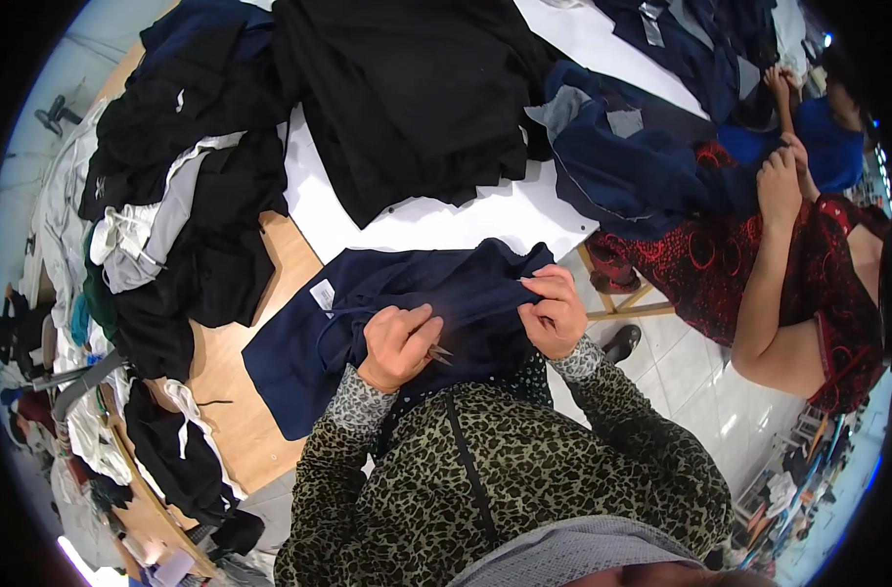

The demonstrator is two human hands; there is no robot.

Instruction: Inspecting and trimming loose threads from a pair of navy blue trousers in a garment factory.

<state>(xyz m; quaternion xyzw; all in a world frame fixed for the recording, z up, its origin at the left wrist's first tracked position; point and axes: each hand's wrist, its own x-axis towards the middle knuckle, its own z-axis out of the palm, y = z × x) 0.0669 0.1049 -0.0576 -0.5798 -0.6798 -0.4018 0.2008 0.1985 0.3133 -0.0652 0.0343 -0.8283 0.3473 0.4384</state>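
Workroom table: pale, smooth wood (pixel 233 391) shows at the near left, with a flat white sheet (pixel 319 210) beyond it. Matte black cloth (pixel 417 98) lies folded in a broad heap at the far centre; black garments (pixel 231 186) with grey and white parts slump at the left. The navy garment (pixel 280 367), soft and creased, spreads over the table's near edge in front of the person, a small white label (pixel 323 294) at its left. The left hand (pixel 399 347) has its fingers curled around small metal snips (pixel 442 354), pointed tips protruding. The right hand (pixel 554 311) pinches the garment's gathered right edge between thumb and fingers. At the right, a co-worker in red-and-black patterned clothing (pixel 710 264) sits beside rumpled navy cloth (pixel 602 166).
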